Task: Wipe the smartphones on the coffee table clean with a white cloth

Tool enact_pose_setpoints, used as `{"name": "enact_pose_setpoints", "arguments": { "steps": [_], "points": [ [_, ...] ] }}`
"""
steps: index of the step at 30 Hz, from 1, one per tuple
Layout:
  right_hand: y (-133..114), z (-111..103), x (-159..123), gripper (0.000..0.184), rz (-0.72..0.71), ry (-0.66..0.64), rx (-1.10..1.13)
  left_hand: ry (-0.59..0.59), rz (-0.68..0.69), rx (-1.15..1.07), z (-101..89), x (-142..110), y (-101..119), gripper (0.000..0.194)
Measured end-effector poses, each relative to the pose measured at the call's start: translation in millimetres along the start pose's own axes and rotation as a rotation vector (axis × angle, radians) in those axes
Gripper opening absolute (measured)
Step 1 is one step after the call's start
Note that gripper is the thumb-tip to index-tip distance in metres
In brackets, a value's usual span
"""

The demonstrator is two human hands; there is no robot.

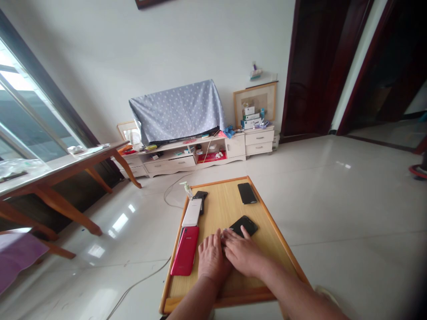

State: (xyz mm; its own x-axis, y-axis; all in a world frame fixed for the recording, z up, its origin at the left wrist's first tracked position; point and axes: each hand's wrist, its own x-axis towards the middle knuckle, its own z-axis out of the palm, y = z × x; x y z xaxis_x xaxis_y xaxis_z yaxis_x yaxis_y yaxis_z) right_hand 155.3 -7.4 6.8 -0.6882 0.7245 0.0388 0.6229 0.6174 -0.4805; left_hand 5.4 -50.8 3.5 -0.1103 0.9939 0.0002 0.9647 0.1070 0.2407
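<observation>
My left hand is low over the wooden tray table, with its fingers bent together and its back towards me. My right hand meets it at the fingertips, its fingers curled inward and one finger stretched out over a black phone. A small pale bit shows between the fingertips, but what they hold is hidden. To the left of my left hand lies a red phone, back side up. Beyond it are a pale pink phone and a dark phone. Another black phone lies at the far right.
A pump bottle stands at the tabletop's far left corner. A cable runs over the floor at left. A long wooden table stands left, and a white cabinet with a cloth-covered object is against the wall.
</observation>
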Motion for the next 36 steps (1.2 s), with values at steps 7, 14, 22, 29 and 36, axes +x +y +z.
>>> {"name": "enact_pose_setpoints", "arguments": {
  "steps": [7, 14, 22, 29, 36],
  "points": [
    [5.4, -7.9, 1.5, 0.056, 0.18, 0.063, -0.047, 0.058, 0.008, -0.024, -0.5, -1.1, 3.2, 0.073],
    [-2.6, -10.2, -14.9, 0.052, 0.015, 0.01, 0.011, 0.005, -0.011, -0.01, -2.2, -0.5, 0.8, 0.07],
    [4.8, -15.7, -21.8, 0.058, 0.117, 0.029, -0.014, 0.02, 0.003, -0.035, -1.6, 0.4, -0.3, 0.073],
    [9.6, -18.0, -29.6, 0.056, 0.064, 0.025, 0.019, 0.039, 0.027, -0.024, 0.7, 0.8, -0.7, 0.072],
    [33.8, -17.5, -31.5, 0.061, 0.256, 0.127, -0.108, 0.064, 0.048, -0.024, -5.1, -0.3, 4.0, 0.07]
  ]
}}
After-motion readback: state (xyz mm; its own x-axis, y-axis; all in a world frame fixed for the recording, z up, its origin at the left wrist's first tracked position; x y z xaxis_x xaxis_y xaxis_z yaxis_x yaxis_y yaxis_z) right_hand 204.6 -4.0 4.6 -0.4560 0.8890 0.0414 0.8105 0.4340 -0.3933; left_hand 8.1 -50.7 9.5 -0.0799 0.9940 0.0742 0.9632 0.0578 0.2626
